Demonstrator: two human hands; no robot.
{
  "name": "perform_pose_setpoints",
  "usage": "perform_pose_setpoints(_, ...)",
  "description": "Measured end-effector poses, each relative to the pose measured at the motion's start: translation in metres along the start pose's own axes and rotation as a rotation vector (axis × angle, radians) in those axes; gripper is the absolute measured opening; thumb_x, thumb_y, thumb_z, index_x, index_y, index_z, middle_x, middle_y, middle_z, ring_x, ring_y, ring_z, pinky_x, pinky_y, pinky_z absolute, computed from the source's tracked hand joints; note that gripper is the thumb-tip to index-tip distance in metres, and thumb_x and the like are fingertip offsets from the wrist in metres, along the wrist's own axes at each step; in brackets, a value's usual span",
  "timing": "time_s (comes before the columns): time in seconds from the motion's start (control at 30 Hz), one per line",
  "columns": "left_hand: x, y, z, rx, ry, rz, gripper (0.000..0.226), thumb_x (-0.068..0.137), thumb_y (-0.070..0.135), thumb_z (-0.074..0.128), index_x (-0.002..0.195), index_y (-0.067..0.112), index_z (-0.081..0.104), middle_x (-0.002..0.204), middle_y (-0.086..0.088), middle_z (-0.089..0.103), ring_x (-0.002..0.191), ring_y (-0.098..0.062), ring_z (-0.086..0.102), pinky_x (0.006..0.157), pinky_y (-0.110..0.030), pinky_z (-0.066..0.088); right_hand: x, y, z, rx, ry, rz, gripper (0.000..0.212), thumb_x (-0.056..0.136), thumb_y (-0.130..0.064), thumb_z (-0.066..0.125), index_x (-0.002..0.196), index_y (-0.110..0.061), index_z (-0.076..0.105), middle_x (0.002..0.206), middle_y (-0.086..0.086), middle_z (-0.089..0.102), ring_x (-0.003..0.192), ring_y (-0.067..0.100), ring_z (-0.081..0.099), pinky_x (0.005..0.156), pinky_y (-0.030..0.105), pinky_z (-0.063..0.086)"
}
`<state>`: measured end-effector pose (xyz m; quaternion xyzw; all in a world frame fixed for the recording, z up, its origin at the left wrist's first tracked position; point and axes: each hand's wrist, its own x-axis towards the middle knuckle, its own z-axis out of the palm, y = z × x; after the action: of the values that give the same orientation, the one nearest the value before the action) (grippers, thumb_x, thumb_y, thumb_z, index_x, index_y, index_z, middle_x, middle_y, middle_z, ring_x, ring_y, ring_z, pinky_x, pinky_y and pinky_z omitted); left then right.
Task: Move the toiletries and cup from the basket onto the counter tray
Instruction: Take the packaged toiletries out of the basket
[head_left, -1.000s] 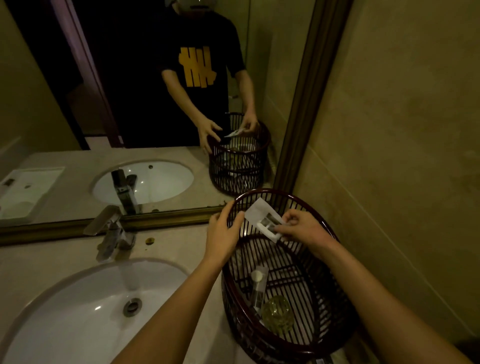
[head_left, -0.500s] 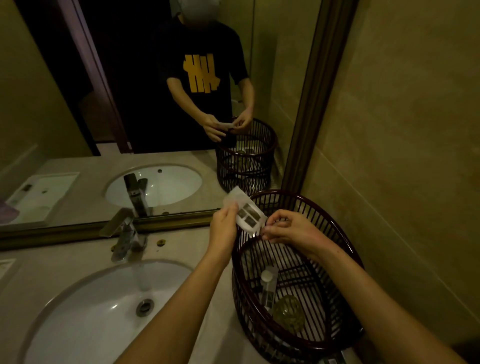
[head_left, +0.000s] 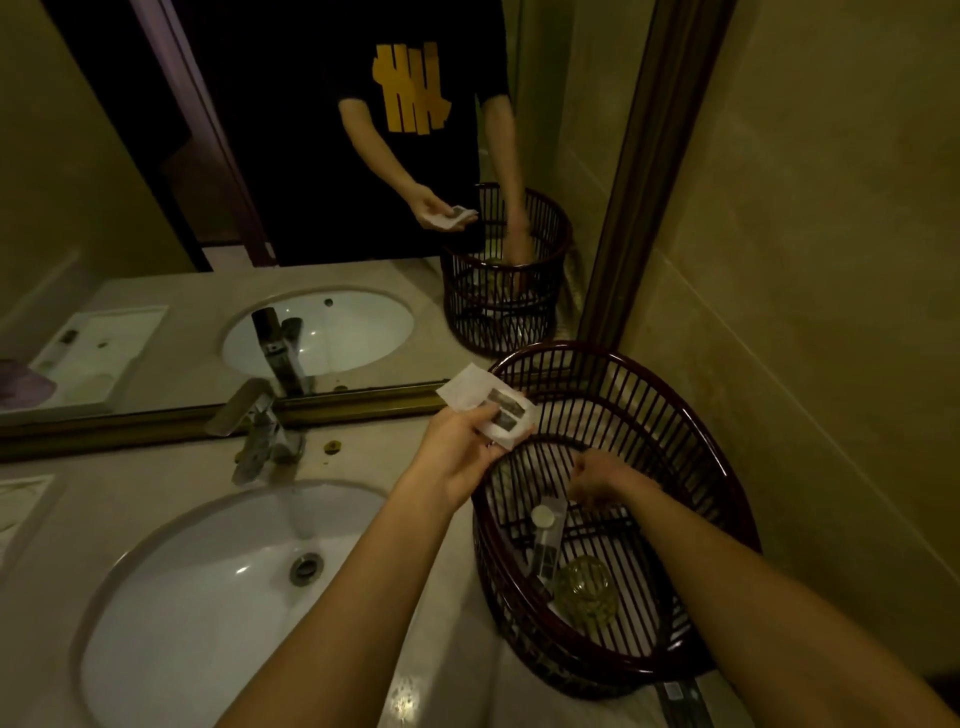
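Note:
A dark red slatted basket stands on the counter at the right, against the wall. My left hand holds a white toiletry packet over the basket's left rim. My right hand is down inside the basket, fingers curled, just above a small tube with a white cap. Whether it grips anything I cannot tell. A clear glass cup lies on the basket floor beside the tube. The white tray shows only in the mirror, at the far left.
A white sink basin with a chrome faucet fills the counter left of the basket. The mirror with a gold frame runs along the back. A tiled wall closes the right side.
My right hand let go of the packet and dropped into the basket. My left hand took the packet and holds it alone, slightly left of where it was.

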<state>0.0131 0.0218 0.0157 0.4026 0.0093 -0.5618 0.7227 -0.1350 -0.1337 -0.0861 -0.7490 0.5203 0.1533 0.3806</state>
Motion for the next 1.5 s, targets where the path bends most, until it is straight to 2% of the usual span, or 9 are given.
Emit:
perform_pose_setpoints(0.1, 0.001, 0.0, -0.004, 0.051, 0.002, 0.006, 0.038, 0.098, -0.007, 0.042, 0.136, -0.002, 0.045, 0.124, -0.028, 0.062, 0.108, -0.038, 0.065, 0.07, -0.047, 0.061, 0.01, 0.003, 0.018, -0.108, -0.002, 0.062, 0.031, 0.092, -0.009, 0.067, 0.121, -0.009, 0.055, 0.11, 0.017, 0.071, 0.088, 0.026, 0.073, 0.073, 0.034, 0.063)
perform_pose_setpoints(0.3, -0.004, 0.001, -0.004, 0.074, -0.024, 0.012, 0.024, 0.099, -0.007, 0.042, 0.117, 0.004, 0.054, 0.119, -0.027, 0.064, 0.101, -0.036, 0.07, 0.079, -0.049, 0.06, 0.02, 0.008, 0.04, -0.081, -0.051, 0.139, 0.024, 0.084, -0.016, 0.079, 0.089, -0.007, 0.057, 0.093, 0.015, 0.071, 0.081, 0.026, 0.073, 0.064, 0.032, 0.061)
perform_pose_setpoints(0.6, -0.004, 0.001, -0.003, 0.129, -0.05, 0.006, 0.024, 0.099, -0.006, 0.043, 0.117, 0.007, 0.053, 0.125, -0.027, 0.06, 0.11, -0.038, 0.065, 0.085, -0.052, 0.057, 0.028, 0.02, 0.058, -0.03, 0.268, 0.149, 0.018, 0.089, -0.021, 0.073, 0.102, -0.011, 0.068, 0.107, 0.009, 0.069, 0.093, 0.024, 0.065, 0.086, 0.035, 0.059)
perform_pose_setpoints(0.83, -0.004, 0.0, -0.002, 0.139, -0.039, 0.008, 0.024, 0.098, -0.006, 0.044, 0.116, 0.008, 0.054, 0.124, -0.027, 0.062, 0.113, -0.039, 0.064, 0.093, -0.056, 0.053, 0.034, 0.016, 0.058, 0.043, 0.185, -0.009, 0.014, 0.09, -0.015, 0.072, 0.104, -0.014, 0.071, 0.113, 0.008, 0.068, 0.107, 0.025, 0.063, 0.095, 0.037, 0.055)
perform_pose_setpoints(1.0, -0.004, 0.002, -0.004, 0.085, -0.056, -0.006, 0.025, 0.097, -0.007, 0.045, 0.118, 0.005, 0.054, 0.12, -0.028, 0.063, 0.108, -0.039, 0.066, 0.08, -0.051, 0.06, 0.032, 0.013, 0.053, 0.079, 0.149, 0.002, 0.009, 0.094, -0.005, 0.064, 0.093, -0.002, 0.072, 0.098, 0.017, 0.071, 0.092, 0.028, 0.069, 0.09, 0.038, 0.057)
perform_pose_setpoints(1.1, -0.003, 0.001, -0.005, 0.089, -0.046, -0.012, 0.032, 0.096, -0.008, 0.047, 0.127, 0.002, 0.051, 0.118, -0.027, 0.065, 0.102, -0.036, 0.07, 0.073, -0.047, 0.062, 0.025, 0.009, 0.042, 0.125, 0.166, -0.002, 0.019, 0.096, -0.001, 0.059, 0.078, -0.008, 0.058, 0.085, 0.017, 0.065, 0.066, 0.023, 0.062, 0.069, 0.036, 0.057)
perform_pose_setpoints(1.17, -0.001, 0.0, -0.005, 0.099, -0.029, -0.01, 0.037, 0.096, -0.008, 0.047, 0.131, 0.002, 0.049, 0.122, -0.027, 0.064, 0.105, -0.036, 0.069, 0.075, -0.047, 0.061, 0.025, 0.009, 0.041, 0.128, 0.134, -0.018, 0.014, 0.094, 0.001, 0.061, 0.087, -0.009, 0.053, 0.093, 0.016, 0.062, 0.073, 0.025, 0.062, 0.06, 0.031, 0.054)
perform_pose_setpoints(1.33, -0.003, 0.002, -0.005, 0.093, -0.014, -0.014, 0.039, 0.094, -0.008, 0.049, 0.132, 0.001, 0.048, 0.119, -0.027, 0.066, 0.109, -0.036, 0.067, 0.079, -0.048, 0.06, 0.021, 0.008, 0.049, -0.015, 0.076, -0.081, 0.008, 0.091, -0.003, 0.07, 0.094, -0.01, 0.066, 0.105, 0.016, 0.069, 0.103, 0.027, 0.066, 0.094, 0.035, 0.056)
perform_pose_setpoints(1.5, -0.001, 0.002, -0.006, 0.114, -0.02, -0.023, 0.041, 0.094, -0.005, 0.052, 0.134, 0.0, 0.046, 0.125, -0.027, 0.063, 0.115, -0.037, 0.063, 0.083, -0.049, 0.059, 0.015, 0.0, 0.025, 0.07, 0.084, -0.092, 0.014, 0.099, -0.002, 0.054, 0.086, -0.007, 0.058, 0.091, 0.016, 0.066, 0.082, 0.026, 0.066, 0.075, 0.038, 0.058)
